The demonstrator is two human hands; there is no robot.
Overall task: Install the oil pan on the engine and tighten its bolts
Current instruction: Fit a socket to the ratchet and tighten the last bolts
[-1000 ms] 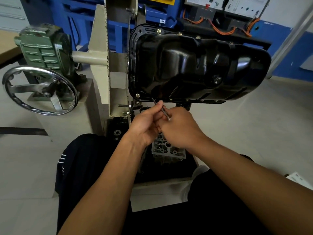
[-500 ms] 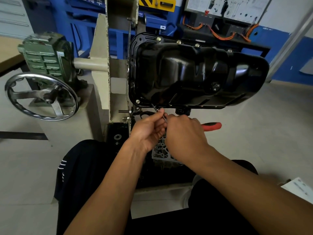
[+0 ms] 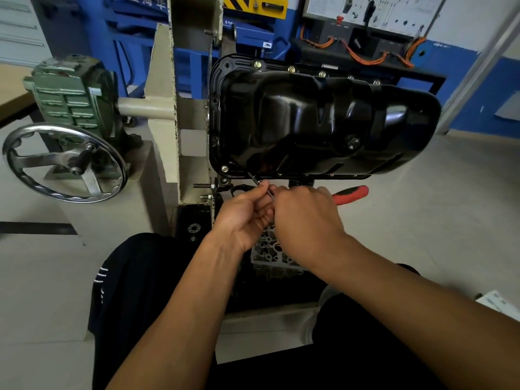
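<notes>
The glossy black oil pan (image 3: 323,122) sits against the engine on the beige stand, its flange facing me. Several brass-coloured bolts (image 3: 291,69) line its upper flange and one bolt (image 3: 225,169) sits at the lower left corner. Just below the pan's lower edge, my left hand (image 3: 242,212) pinches a thin metal tool shaft (image 3: 254,180) that angles up toward the flange. My right hand (image 3: 306,220) curls round the same tool; its red handle (image 3: 351,194) sticks out to the right. The tool's tip is hidden under the flange.
A steel handwheel (image 3: 63,161) and green gearbox (image 3: 70,91) stand at the left of the stand's beige upright (image 3: 166,108). A grey cast part (image 3: 267,251) lies under my hands. Blue frames and a wired panel (image 3: 365,32) are behind. My dark trouser knees fill the foreground.
The view has tilted so the pan sits lower in frame. The red handle has come into sight from behind my right hand. Both hands stay together under the flange.
</notes>
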